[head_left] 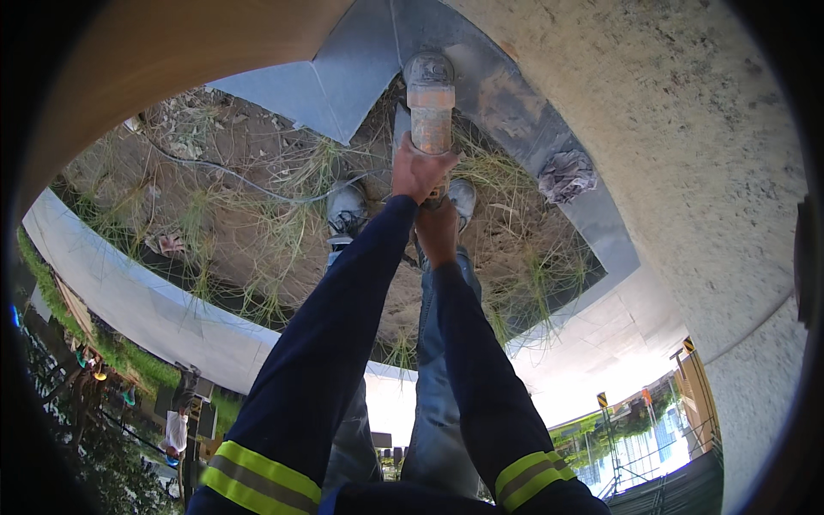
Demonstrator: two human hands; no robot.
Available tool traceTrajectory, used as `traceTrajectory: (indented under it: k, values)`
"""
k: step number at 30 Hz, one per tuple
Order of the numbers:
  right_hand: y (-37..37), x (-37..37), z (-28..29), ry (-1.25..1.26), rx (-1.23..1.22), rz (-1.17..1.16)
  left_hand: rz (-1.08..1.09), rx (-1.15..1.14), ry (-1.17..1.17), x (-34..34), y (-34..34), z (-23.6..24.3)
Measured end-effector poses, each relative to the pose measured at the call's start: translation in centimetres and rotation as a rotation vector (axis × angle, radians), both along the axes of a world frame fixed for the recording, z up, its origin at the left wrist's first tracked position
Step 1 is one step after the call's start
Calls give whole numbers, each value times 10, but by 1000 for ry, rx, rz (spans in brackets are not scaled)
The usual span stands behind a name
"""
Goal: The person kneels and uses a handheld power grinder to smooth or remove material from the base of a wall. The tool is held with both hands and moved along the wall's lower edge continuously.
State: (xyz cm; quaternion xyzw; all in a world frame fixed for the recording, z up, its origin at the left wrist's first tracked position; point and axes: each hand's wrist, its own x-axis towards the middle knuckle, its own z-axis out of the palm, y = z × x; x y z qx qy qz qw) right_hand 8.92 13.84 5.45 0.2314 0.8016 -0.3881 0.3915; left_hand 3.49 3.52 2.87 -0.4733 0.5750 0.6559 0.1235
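Both my hands grip the orange power tool: left hand [418, 169] fingers wrapped on its body [430, 116], right hand [437, 230] closed just below.

The left hand [419, 169] gripped the lower end of an orange power tool [430, 107], fingers wrapped around its dusty body. The right hand [437, 230] sat just below and behind it, closed on the same tool's handle end, which was mostly hidden. The tool's grey round head [428, 67] pressed against a flat grey metal plate [360, 60] beside a rough plastered wall [687, 112]. Both forearms wore dark blue sleeves [343, 326] with yellow reflective cuffs. Beneath the hands, 2 grey shoes [348, 206] stood on bare soil with dry grass tufts [240, 215]. A crumpled grey rag [565, 175] lay on the grey ledge [601, 223] near the wall.
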Motion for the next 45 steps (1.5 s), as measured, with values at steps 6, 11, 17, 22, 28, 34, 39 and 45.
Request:
traceTrajectory:
  k: [6, 11, 17, 22, 28, 34, 39, 45]
  values:
    - [-9, -5, -9, 61, -73, -56, -46, -51, 116, -7, -3, -15]
    - [2, -9, -16, 64, 18, 56, 18, 48, 38, -15, -3, 2]
    - [2, 9, -2, 86, 11, 21, -23, -39, 75, 5, 7, -8]
    - [-3, -8, -12, 88, -11, 4, 10, 26, 96, -10, 2, -11]
    - [9, 6, -6, 75, 22, 62, 3, 27, -26, -4, 1, 9]
    - [-3, -8, -6, 106, -40, -5, -43, -66, 62, -9, 0, -8]
    - [-7, -38, -20, 136, -39, 73, 5, -77, 105, -40, -12, -11]
    - [-12, -31, -18, 130, -113, 12, 3, -54, 51, -34, -14, -14]
